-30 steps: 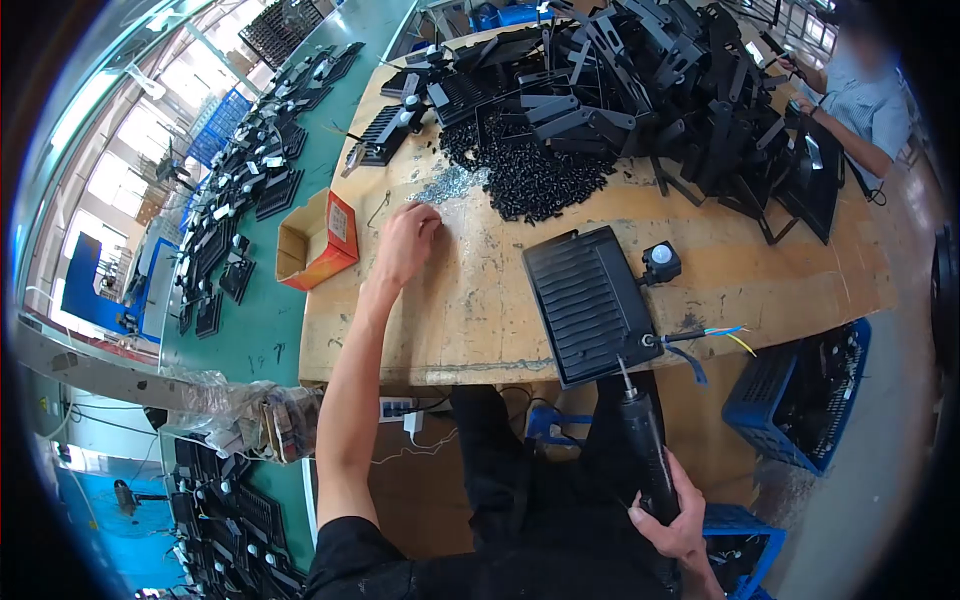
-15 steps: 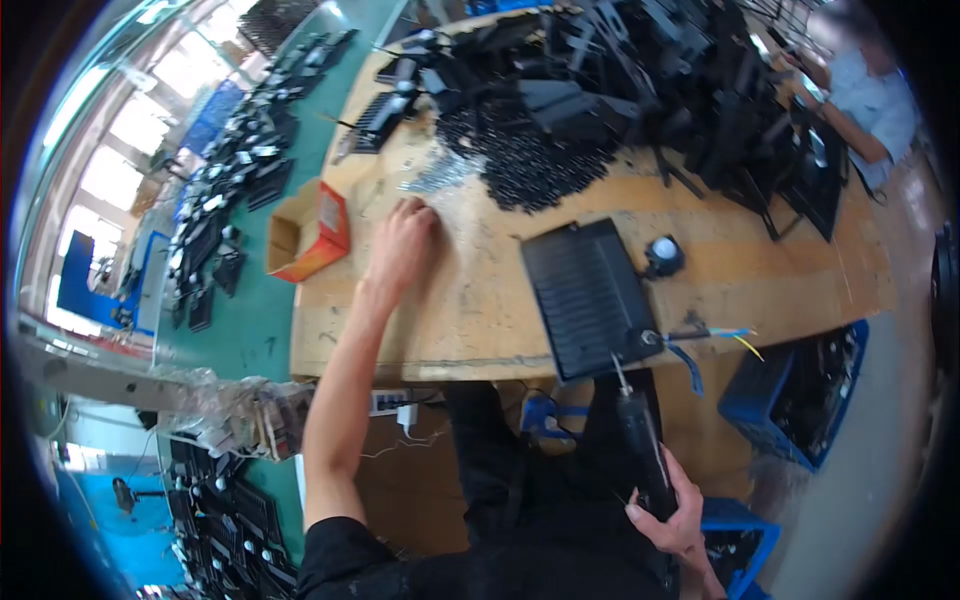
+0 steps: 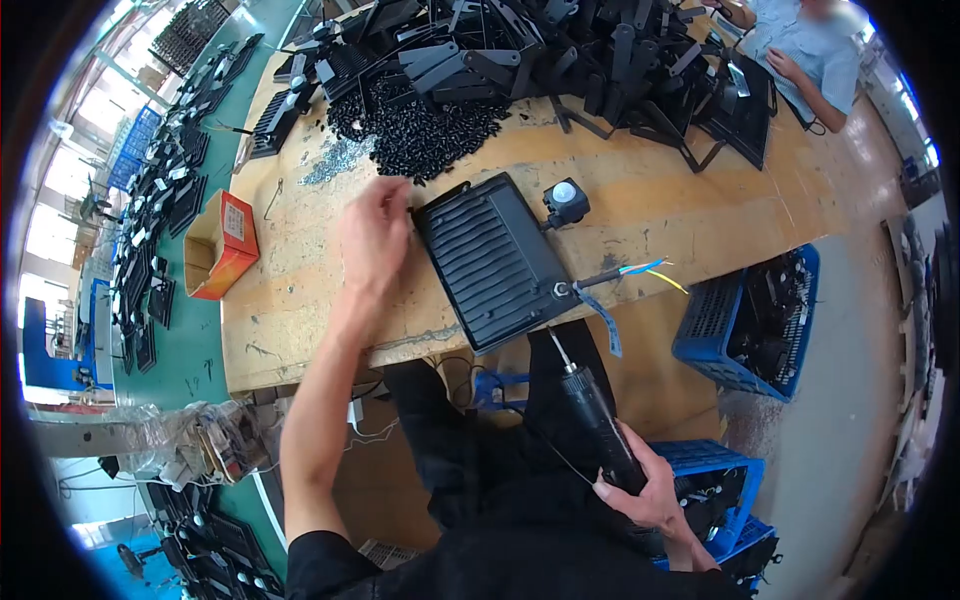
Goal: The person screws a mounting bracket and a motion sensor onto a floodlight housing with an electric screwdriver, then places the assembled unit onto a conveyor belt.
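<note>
Flanking scuffed worktable [image 3: 690, 208], green bench [image 3: 195, 350]

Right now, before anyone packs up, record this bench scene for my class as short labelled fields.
Lamp: ribbed side up on table
Wires: blue and yellow, at its right
Left hand: beside the lamp, contents unclear
Right hand: around screwdriver, tip near the lamp's near edge
Black bits: heaped beyond the lamp
Box: red, open-topped, left
Co-worker: far right
</note>
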`<state>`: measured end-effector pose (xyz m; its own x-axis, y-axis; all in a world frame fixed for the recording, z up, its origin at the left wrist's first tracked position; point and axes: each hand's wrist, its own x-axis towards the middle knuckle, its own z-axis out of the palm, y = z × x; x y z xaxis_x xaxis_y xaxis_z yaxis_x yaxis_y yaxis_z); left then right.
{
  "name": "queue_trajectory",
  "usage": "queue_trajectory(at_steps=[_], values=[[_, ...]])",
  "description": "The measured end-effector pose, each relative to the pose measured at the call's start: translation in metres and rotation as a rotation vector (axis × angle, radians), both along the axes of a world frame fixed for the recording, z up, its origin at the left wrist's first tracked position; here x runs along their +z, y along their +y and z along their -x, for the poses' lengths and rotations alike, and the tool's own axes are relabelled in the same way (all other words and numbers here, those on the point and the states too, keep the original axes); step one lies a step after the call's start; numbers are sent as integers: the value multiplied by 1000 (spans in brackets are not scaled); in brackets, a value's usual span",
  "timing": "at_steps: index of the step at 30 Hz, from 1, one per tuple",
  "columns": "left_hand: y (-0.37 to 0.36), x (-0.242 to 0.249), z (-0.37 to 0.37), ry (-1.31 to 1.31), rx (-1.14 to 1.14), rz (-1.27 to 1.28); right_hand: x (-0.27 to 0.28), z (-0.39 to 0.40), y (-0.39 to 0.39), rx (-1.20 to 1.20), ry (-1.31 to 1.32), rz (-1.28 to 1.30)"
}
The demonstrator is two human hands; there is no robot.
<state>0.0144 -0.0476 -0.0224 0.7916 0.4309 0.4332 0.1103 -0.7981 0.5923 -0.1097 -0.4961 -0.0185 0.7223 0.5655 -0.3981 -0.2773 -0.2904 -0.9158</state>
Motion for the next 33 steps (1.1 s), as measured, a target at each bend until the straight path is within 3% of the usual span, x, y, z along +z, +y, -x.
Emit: queue_trajectory(at_steps=[2,17,19,22,24,33], values=[[-19,-11,-13,-43,41,135,-2,-4,4,4,6,-18],[-35,-7,-11,-144,-57,97,-3,-1,16,22,39,-147],[-43,14,4,-256,-147,-401,3,-5,20,63,-37,-141],[-77,36,47,-174,-229,-332,6,-9,24,97,-43,-137],[-91,39,70,-7,-432,-44,10,-9,26,105,-19,-136],[-101,37,95,176,-436,395,12,-9,27,135,-48,-139]])
